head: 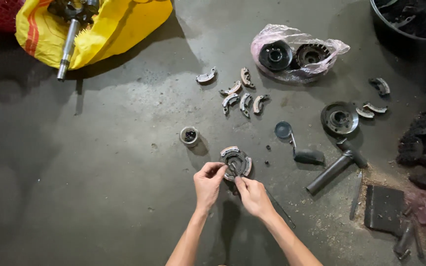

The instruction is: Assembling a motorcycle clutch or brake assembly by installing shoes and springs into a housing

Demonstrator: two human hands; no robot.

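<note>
Two hands are pinching the round clutch assembly [236, 163] on the concrete floor [124, 148]: the left hand [208, 184] is gripping its near-left edge, the right hand [253, 196] its near edge. Beyond the assembly, loose curved shoes [237, 93] are lying; a small cup [190, 136] is sitting to its left.

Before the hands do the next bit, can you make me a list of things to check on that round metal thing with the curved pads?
1. Both hands on the part: left hand and right hand touch the round dark metal disc with curved pads. Ok.
2. Disc resting flat on the grey concrete floor. Ok.
3. Spare curved grey shoes within sight. Ok.
4. Small round tin of dark bits upright. Ok.
5. Black-handled tool lying apart from the hands. Ok.
6. What the fingertips pinch: cannot tell.
</note>
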